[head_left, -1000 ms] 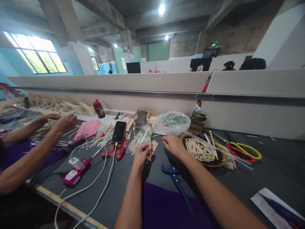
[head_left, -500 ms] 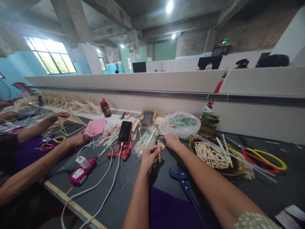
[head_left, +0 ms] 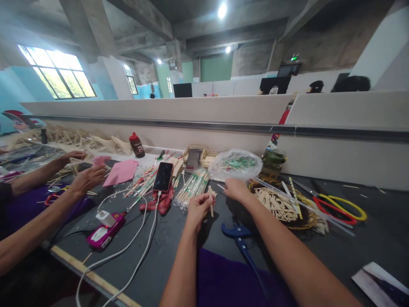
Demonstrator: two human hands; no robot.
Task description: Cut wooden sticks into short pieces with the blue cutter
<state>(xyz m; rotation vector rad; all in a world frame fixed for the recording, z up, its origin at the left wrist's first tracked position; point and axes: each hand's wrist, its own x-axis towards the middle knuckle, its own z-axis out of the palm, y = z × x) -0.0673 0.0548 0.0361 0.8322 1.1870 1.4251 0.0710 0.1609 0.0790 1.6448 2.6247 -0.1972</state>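
My left hand (head_left: 198,208) pinches a short flat wooden stick (head_left: 211,202) upright between thumb and fingers. Several more short sticks show just behind its fingertips. My right hand (head_left: 235,190) is closed a little farther back, with a small pale tip (head_left: 220,186) poking out on its left side; the rest of what it holds is hidden. Below the right forearm lies a blue-handled cutter (head_left: 244,243). Right of that forearm stands a round basket (head_left: 303,224) of short cut sticks (head_left: 275,204). Wrapped chopsticks (head_left: 193,187) lie behind my left hand.
A phone (head_left: 163,177) on a cable, a pink power strip (head_left: 107,232) and pink paper (head_left: 120,172) lie to the left. Behind are a plastic bag (head_left: 234,164) and a jar (head_left: 273,162). Scissors (head_left: 338,209) lie right. A co-worker's hand (head_left: 91,177) holds something pink.
My right hand has come slightly forward and right, and the pale tip now shows. The left hand still grips the stick. The co-worker's nearer hand has lifted a pink piece. The view has shifted slightly.
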